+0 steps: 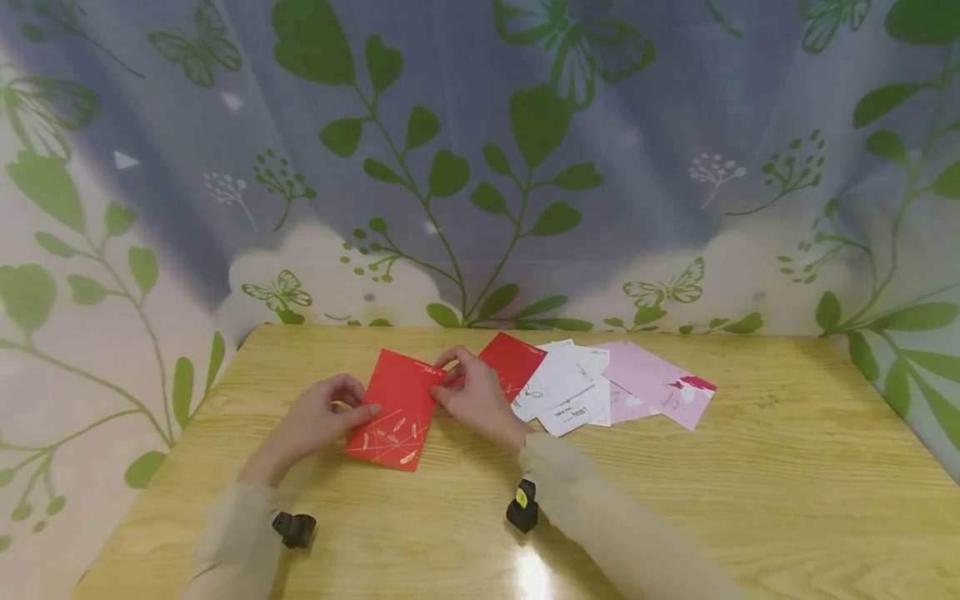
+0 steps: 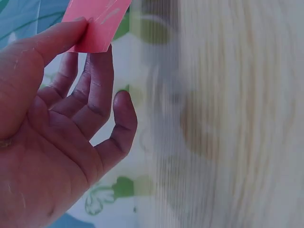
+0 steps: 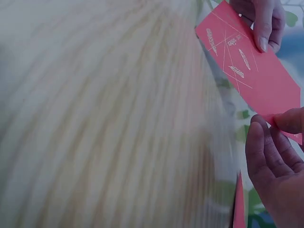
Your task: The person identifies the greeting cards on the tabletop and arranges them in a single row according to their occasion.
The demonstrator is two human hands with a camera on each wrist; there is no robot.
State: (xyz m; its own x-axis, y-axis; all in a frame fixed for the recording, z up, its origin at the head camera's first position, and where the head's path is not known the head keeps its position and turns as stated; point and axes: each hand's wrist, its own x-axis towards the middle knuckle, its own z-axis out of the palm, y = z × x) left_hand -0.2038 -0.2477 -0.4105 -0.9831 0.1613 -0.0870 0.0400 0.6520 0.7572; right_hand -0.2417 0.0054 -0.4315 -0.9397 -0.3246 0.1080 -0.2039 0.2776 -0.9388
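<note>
A red card [image 1: 393, 400] with gold feather prints and thin crossing lines is held up between both hands above the table. My left hand [image 1: 322, 417] pinches its left edge, the thumb lying on the printed face. At the upper right edge, my right hand [image 1: 480, 400] pinches the same card between thumb and fingers. The right wrist view shows both thumbs on the card [image 3: 254, 66]; in the left wrist view only one corner of the card [image 2: 97, 28] appears. Just behind the right hand lies a second red card [image 1: 517, 358], partly covered by that hand.
White cards [image 1: 566, 387] with dark print overlap right of the second red card. Pink cards [image 1: 652, 375] spread further right. The wooden table [image 1: 750, 500] ends at a curtain [image 1: 450, 208] with green leaves and butterflies. A black wrist camera [image 1: 522, 504] sits by the right cuff.
</note>
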